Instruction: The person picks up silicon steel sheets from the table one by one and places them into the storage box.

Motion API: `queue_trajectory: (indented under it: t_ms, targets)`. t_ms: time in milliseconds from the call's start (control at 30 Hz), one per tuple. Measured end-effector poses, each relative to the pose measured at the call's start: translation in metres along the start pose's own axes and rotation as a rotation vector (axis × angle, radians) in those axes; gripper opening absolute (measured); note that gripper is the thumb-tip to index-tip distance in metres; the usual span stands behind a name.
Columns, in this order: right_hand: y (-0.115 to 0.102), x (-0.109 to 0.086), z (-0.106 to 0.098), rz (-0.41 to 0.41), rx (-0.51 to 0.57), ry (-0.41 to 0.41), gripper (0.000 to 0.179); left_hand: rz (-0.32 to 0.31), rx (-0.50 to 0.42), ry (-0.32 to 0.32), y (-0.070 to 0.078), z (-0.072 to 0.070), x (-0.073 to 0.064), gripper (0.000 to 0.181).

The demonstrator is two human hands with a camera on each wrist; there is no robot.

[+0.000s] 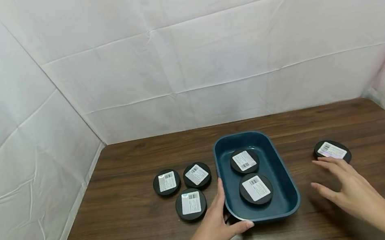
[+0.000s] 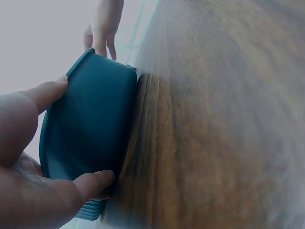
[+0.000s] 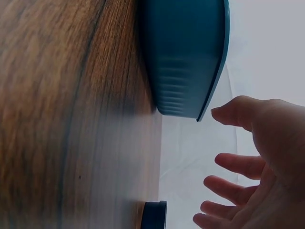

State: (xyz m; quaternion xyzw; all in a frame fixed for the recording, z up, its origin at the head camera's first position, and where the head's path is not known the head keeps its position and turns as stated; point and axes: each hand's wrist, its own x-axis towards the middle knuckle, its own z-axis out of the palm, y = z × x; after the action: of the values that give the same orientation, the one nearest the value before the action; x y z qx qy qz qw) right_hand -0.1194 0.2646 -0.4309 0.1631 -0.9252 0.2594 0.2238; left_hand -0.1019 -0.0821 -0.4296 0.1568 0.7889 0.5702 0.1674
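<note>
A dark blue rectangular tray (image 1: 279,181) stands on the table with two flat round black discs inside, a rear one (image 1: 239,170) and a front one (image 1: 248,198), each bearing a white barcode label. My left hand (image 1: 213,232) grips the tray's near left corner, thumb on the front rim, fingers along the left side. To the tray's right, my right hand (image 1: 354,191) hovers with spread, relaxed fingers. Its fingertips overlap the near edge of another labelled black disc (image 1: 340,145); in the right wrist view that disc (image 3: 153,217) sits apart from the fingers.
Left of the tray, three more labelled black discs lie close together: a left one (image 1: 156,185), a right one (image 1: 203,168) and a front one (image 1: 192,217). White cloth walls (image 1: 206,60) enclose the wooden table (image 1: 126,227) at the back and both sides.
</note>
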Motion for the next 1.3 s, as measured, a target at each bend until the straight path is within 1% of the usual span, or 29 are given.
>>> queue_trajectory:
  t_ms: [133, 300, 500, 700, 833, 933, 1133, 1300]
  targets:
    - [0.003, -0.001, 0.000, 0.011, -0.011, -0.005, 0.059, 0.000, -0.006, -0.001, 0.000, 0.000, -0.001, 0.116]
    - [0.008, 0.001, 0.000, -0.018, -0.012, 0.021, 0.060, 0.003, -0.015, -0.003, 0.001, 0.000, 0.000, 0.116]
    - [0.013, 0.001, -0.001, 0.002, -0.008, -0.004, 0.059, 0.009, -0.025, -0.001, 0.000, 0.000, -0.001, 0.116]
    - [0.018, 0.003, -0.002, -0.027, -0.013, 0.033, 0.061, 0.007, -0.024, 0.002, 0.000, 0.000, -0.001, 0.116]
    - [0.021, 0.004, -0.002, -0.034, -0.012, 0.042, 0.061, 0.007, -0.021, 0.000, 0.000, -0.001, -0.001, 0.115]
    - [0.023, 0.005, -0.003, -0.024, -0.019, 0.035, 0.061, 0.010, -0.011, 0.002, 0.000, -0.001, -0.001, 0.115]
    - [0.025, 0.005, -0.006, 0.036, -0.014, -0.017, 0.061, 0.016, -0.008, 0.002, 0.000, -0.001, -0.001, 0.116]
    - [0.029, 0.004, -0.006, 0.045, -0.026, -0.007, 0.061, 0.021, -0.011, -0.001, -0.001, 0.000, -0.001, 0.116]
